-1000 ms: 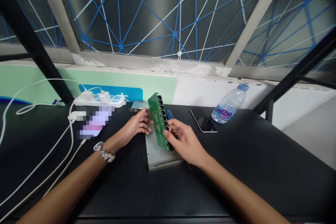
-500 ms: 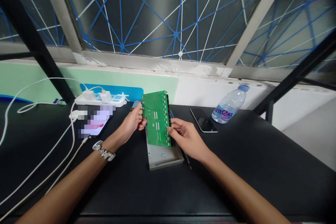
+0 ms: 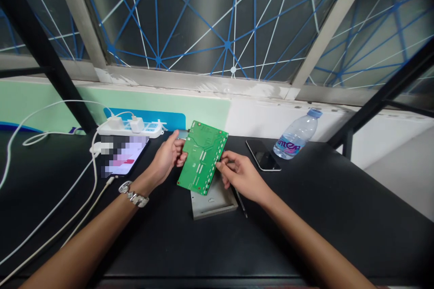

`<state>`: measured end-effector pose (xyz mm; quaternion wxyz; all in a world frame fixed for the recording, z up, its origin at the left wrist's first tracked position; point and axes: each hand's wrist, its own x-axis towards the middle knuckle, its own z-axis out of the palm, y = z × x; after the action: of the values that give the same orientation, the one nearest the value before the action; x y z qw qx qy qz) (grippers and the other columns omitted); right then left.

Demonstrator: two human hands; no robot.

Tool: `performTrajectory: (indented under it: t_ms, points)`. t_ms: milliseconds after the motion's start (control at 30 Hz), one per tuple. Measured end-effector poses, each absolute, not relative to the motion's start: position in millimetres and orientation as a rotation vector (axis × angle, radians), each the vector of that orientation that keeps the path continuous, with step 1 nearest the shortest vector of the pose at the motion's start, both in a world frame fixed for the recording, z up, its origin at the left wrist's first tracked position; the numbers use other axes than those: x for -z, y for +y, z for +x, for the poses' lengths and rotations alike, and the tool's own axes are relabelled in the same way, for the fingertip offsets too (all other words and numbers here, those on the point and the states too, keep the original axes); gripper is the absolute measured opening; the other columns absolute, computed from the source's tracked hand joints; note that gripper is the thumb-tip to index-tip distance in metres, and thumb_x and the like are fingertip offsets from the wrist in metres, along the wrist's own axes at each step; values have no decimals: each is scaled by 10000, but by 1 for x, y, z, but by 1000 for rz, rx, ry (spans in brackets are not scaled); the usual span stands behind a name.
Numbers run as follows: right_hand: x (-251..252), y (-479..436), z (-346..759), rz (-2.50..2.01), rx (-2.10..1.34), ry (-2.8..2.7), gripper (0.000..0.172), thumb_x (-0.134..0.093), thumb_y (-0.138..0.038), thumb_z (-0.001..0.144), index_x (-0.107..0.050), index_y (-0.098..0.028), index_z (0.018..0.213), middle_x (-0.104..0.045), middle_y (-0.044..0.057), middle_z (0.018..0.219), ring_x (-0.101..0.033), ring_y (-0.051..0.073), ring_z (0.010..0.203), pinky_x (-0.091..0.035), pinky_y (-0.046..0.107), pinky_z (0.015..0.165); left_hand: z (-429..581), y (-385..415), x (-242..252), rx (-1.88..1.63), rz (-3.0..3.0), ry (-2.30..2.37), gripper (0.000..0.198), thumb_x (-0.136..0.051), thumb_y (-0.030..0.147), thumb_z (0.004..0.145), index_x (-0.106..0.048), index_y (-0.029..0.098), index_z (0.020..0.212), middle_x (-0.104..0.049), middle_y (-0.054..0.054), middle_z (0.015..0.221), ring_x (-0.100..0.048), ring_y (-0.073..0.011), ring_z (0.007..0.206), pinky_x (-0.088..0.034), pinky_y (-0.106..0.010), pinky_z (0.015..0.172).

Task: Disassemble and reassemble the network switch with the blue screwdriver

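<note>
A green circuit board [image 3: 202, 153] is held up at a tilt over a grey metal case [image 3: 217, 201] on the black table. My right hand [image 3: 239, 171] pinches the board's right edge between thumb and fingers. At the left edge, my left hand [image 3: 169, 156] has its curled fingers against the board, with the thumb pointing up beside it; the fingertips are partly hidden. A thin dark tool [image 3: 241, 203] lies along the case's right side. Behind the board, a grey-blue item [image 3: 182, 134] shows only in part.
A lit phone [image 3: 130, 156] lies at the left beside white cables and a power strip [image 3: 152, 129]. Right of my hands are a dark phone [image 3: 264, 156] and a tilted water bottle [image 3: 296, 135]. Black frame bars rise at both sides.
The board has turned clockwise, its top leaning right and its lower end swinging left. My left hand has shifted slightly left, its thumb now off the board's edge.
</note>
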<state>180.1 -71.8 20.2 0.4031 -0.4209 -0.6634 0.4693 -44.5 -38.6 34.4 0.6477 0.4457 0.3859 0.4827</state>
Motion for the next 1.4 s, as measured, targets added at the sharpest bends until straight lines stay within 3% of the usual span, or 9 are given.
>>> performTrajectory:
  t_ms: [100, 233, 400, 600, 767, 933, 1067, 1233, 1400]
  points:
    - [-22, -73, 180, -1058, -1230, -1656, 233, -595, -414, 916, -509, -200, 944, -498, -91, 541, -474, 77, 379, -420, 210, 380, -44, -39, -35, -1102, 1010, 862, 513, -428, 588, 928, -574, 144, 716, -436, 15, 488, -357, -81, 410, -282, -205, 423]
    - [-28, -74, 179, -1033, -1376, -1580, 293, -590, -437, 910, -438, -205, 1004, -622, -43, 534, -599, 123, 417, -465, 222, 412, -42, -41, -37, -1125, 1024, 858, 485, -423, 568, 937, -564, 148, 741, -473, 5, 506, -395, -85, 416, -286, -198, 415]
    - [-34, -75, 178, -1005, -1456, -1474, 324, -623, -431, 875, -413, -214, 991, -743, 65, 759, -705, 180, 536, -508, 263, 447, -39, -42, -38, -1171, 1006, 876, 435, -421, 538, 948, -484, 182, 706, -493, 7, 511, -446, -100, 407, -299, -202, 395]
    - [-39, -77, 179, -954, -1427, -1468, 267, -638, -328, 841, -453, -211, 994, -739, 119, 946, -736, 237, 707, -540, 317, 509, -40, -42, -38, -1189, 1098, 900, 473, -427, 559, 935, -605, 156, 761, -520, -12, 481, -448, -108, 393, -310, -217, 400]
    - [-44, -81, 181, -888, -1435, -1427, 294, -581, -254, 807, -585, -211, 1098, -624, 41, 877, -641, 180, 714, -555, 318, 551, -41, -41, -38, -1195, 1088, 1013, 470, -437, 561, 925, -644, 149, 834, -511, 10, 552, -458, -91, 426, -312, -204, 423]
    - [-42, -81, 180, -917, -1273, -1517, 188, -550, -306, 911, -605, -217, 1067, -415, -29, 697, -456, 124, 631, -466, 235, 516, -39, -38, -31, -1261, 1176, 1104, 335, -546, 496, 892, -615, 169, 920, -513, 23, 611, -419, -78, 460, -282, -184, 420]
    - [-35, -82, 178, -934, -1046, -1711, 172, -542, -290, 944, -565, -227, 1102, -460, -25, 738, -453, 127, 650, -460, 264, 588, -39, -37, -27, -1211, 1276, 1191, 264, -564, 450, 893, -570, 193, 951, -476, 43, 647, -375, -69, 453, -282, -167, 403]
    - [-26, -87, 176, -1003, -756, -1875, 383, -526, -269, 953, -459, -281, 1330, -567, 25, 970, -536, 122, 667, -477, 294, 609, -39, -36, -19, -1041, 1591, 1229, 296, -506, 479, 918, -522, 197, 826, -432, 35, 707, -443, -88, 452, -395, -213, 391]
    - [-20, -94, 166, -977, -759, -1830, 602, -607, -287, 909, -317, -317, 1436, -555, 31, 1013, -578, 115, 646, -506, 275, 556, -36, -40, -9, -1048, 1747, 1247, 330, -429, 492, 964, -478, 211, 799, -372, 50, 630, -473, -120, 484, -418, -225, 429]
